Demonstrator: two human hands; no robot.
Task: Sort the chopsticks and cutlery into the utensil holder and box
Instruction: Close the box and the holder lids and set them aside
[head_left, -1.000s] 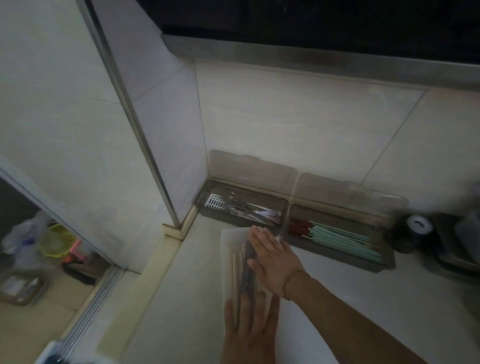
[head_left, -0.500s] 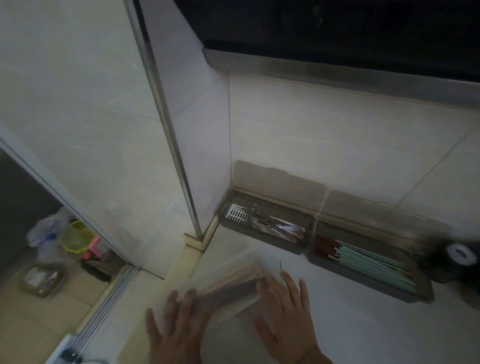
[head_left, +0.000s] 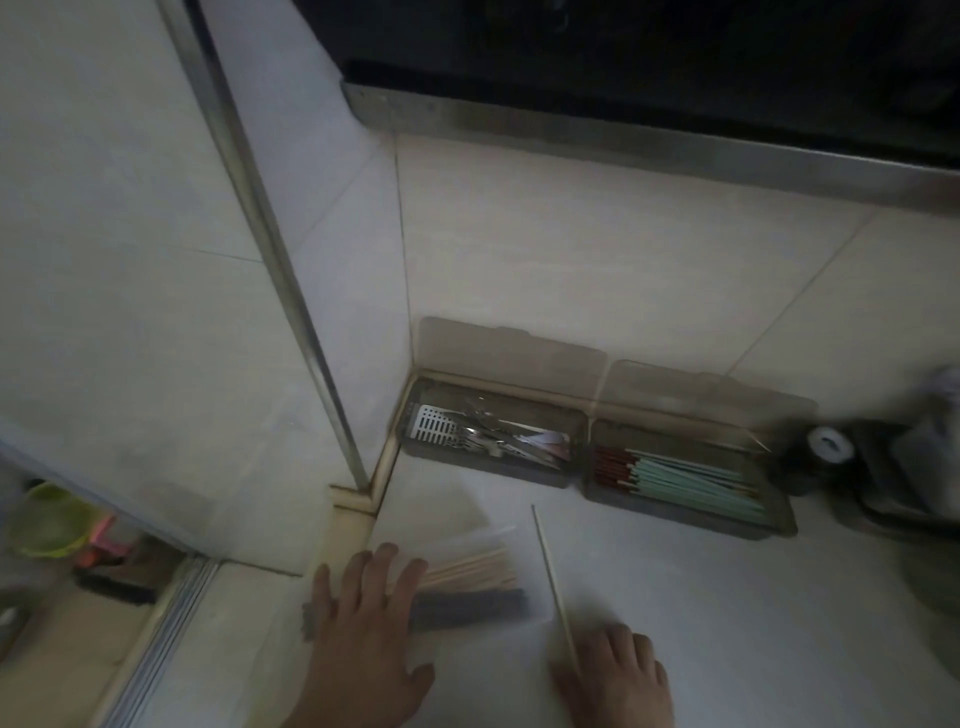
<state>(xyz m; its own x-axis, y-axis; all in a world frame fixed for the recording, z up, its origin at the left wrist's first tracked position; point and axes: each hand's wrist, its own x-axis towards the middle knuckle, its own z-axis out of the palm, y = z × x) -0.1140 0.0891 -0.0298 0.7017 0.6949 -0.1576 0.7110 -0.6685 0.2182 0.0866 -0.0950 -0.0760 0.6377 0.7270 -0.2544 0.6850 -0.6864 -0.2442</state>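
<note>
Two grey boxes with their clear lids raised stand against the tiled wall. The left box (head_left: 413, 451) holds metal cutlery (head_left: 483, 434). Green and red chopsticks (head_left: 691, 480) fill the right box (head_left: 691, 515). In front lies a clear bag (head_left: 470, 584) of pale wooden and dark chopsticks. My left hand (head_left: 363, 634) rests flat on the bag's near end, fingers spread. My right hand (head_left: 621, 680) pinches the near end of a single thin wooden stick (head_left: 550, 577), which points away towards the boxes.
A dark tape roll (head_left: 828, 449) and a dark tray (head_left: 893, 501) sit right of the boxes. A metal door frame (head_left: 291, 291) rises at the counter's left corner. Beyond the counter's left edge, on the floor, are a yellow-green bowl (head_left: 49, 519) and clutter.
The bag has swung from lengthwise to crosswise and slid nearer. My left hand now lies on its left end. My right hand left the bag and now holds one stick.
</note>
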